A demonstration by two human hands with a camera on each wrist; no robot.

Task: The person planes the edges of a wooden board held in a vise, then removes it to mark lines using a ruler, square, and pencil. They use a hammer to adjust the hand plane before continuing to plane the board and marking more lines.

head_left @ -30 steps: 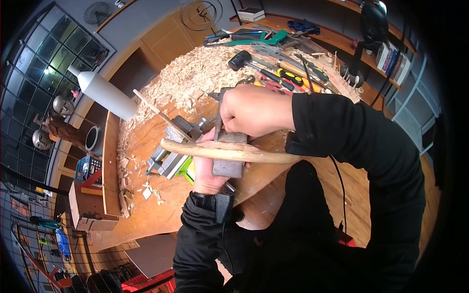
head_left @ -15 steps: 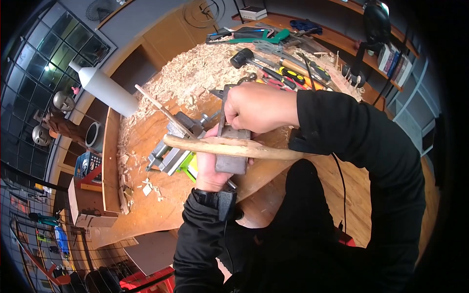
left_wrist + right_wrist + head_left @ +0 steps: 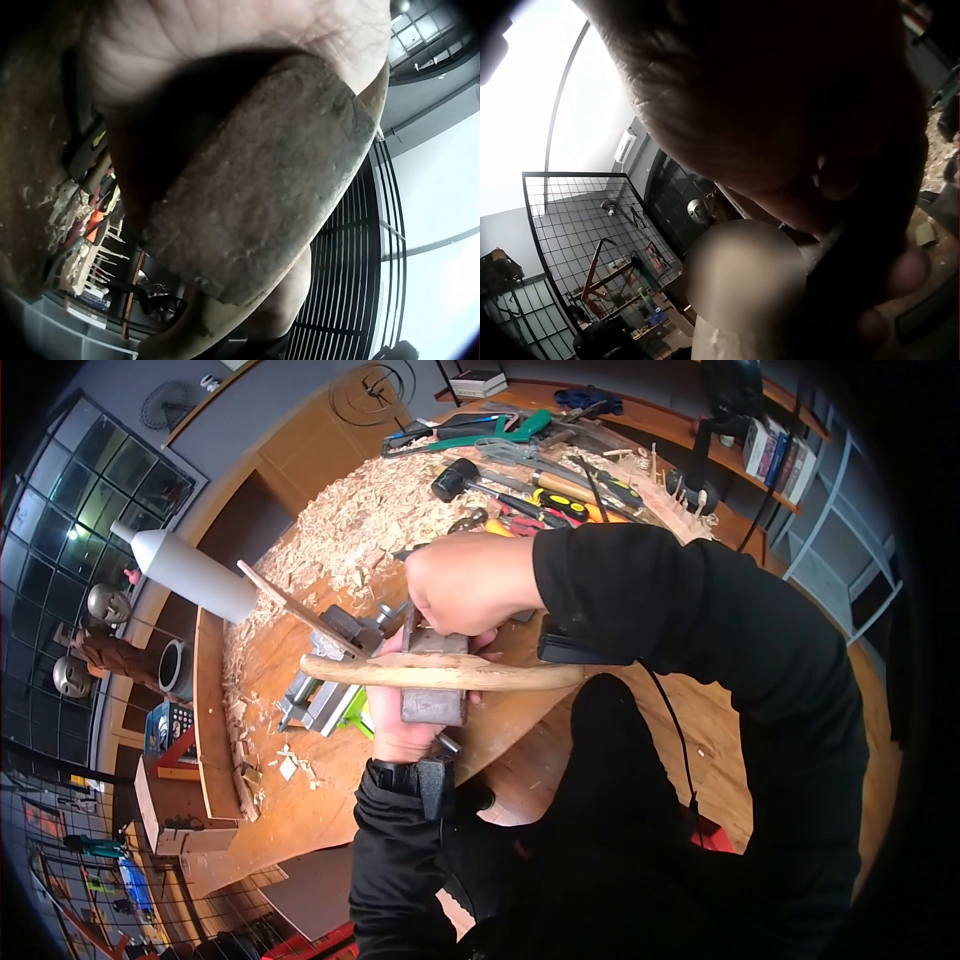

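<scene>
A grey block (image 3: 434,705) with a rough, worn face is held from below by my left hand (image 3: 392,712), whose fingertips show along its right side. In the left wrist view the block (image 3: 266,180) lies against the palm. Across its top runs a long, slightly curved, pale wooden handle (image 3: 470,672), its right end near the right sleeve. My right hand (image 3: 470,585) is curled into a fist over the block's far end. In the right wrist view this hand (image 3: 727,127) is dark, and I cannot tell exactly what its fingers grip.
A vise (image 3: 325,685) sits on the wooden table (image 3: 300,815) beside the hands, with a thin stick (image 3: 300,610) rising from it. Wood shavings (image 3: 370,500) cover the far side. A black mallet (image 3: 455,480) and several tools lie at the back; a grey-white bottle-shaped object (image 3: 195,572) is at left.
The head view has turned, so the whole scene sits farther left. Both hands keep their hold over the block and handle; a dark end that showed above the right fist is now mostly hidden.
</scene>
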